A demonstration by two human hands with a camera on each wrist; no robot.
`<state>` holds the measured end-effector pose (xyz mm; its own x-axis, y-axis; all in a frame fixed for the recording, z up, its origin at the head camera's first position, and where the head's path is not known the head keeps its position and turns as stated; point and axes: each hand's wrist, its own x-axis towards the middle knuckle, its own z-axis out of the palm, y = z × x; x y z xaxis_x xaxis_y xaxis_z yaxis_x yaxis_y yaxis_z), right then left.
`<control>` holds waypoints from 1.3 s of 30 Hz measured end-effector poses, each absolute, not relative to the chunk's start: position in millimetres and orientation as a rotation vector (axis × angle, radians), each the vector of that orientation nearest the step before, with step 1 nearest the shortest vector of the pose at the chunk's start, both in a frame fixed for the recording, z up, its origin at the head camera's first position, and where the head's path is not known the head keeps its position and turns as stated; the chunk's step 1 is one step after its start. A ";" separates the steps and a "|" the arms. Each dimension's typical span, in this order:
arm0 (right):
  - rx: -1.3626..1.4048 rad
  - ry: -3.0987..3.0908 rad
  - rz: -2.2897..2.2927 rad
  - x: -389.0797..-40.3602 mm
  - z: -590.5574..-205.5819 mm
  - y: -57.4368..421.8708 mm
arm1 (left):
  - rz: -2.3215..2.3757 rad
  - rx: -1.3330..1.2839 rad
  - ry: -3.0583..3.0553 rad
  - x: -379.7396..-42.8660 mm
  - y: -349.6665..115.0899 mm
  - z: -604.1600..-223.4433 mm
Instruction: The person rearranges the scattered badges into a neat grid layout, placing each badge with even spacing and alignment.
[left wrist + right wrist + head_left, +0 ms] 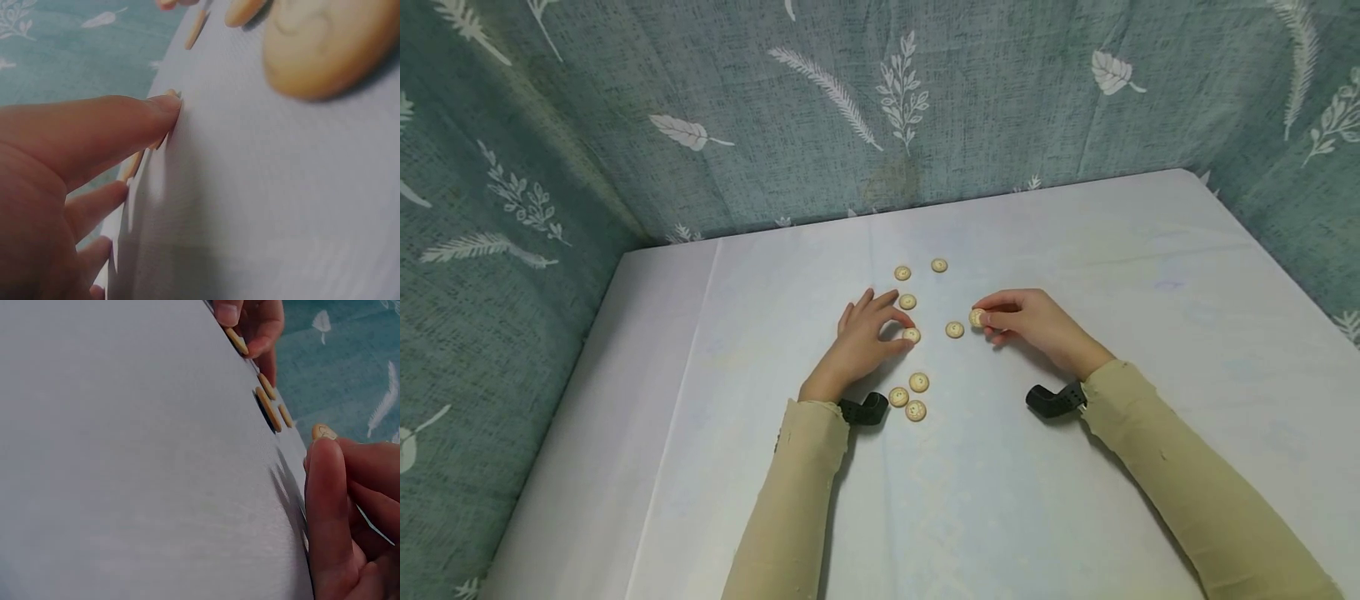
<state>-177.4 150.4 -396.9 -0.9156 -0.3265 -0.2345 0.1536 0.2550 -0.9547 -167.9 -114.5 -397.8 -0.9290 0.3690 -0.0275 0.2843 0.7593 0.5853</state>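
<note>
My left hand (865,342) pinches a round pale disc (912,335) between thumb and index finger, and my right hand (1028,323), well apart from it, grips a second disc (977,318) the same way. Seven more discs (954,329) lie flat near my hands on the tabletop (745,342), its whitish covering marked by a long straight crease. Behind it and at either side hangs grey-green fabric (820,158) printed with white leaves and feathery sprigs.
</note>
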 end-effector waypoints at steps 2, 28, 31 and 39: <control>-0.126 2.174 -1.677 -180.7 -395.5 147.1 | 0.901 0.522 2.814 -168.2 -115.5 -397.8; -0.052 2.432 -1.380 -221.6 -389.2 115.4 | 0.896 0.525 2.820 -166.2 -118.9 -400.0; -0.091 2.498 -1.306 -224.5 -386.5 111.3 | 0.922 0.541 2.831 -165.8 -118.4 -398.6; -0.110 2.567 -1.218 -228.3 -382.7 104.3 | 0.923 0.546 2.812 -165.2 -117.1 -397.7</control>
<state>-228.3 104.3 -382.7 -0.9529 -0.1943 -0.2328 0.0574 0.6381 -0.7678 -165.2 -117.1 -397.7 -0.9258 0.3778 -0.0123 0.2970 0.7471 0.5947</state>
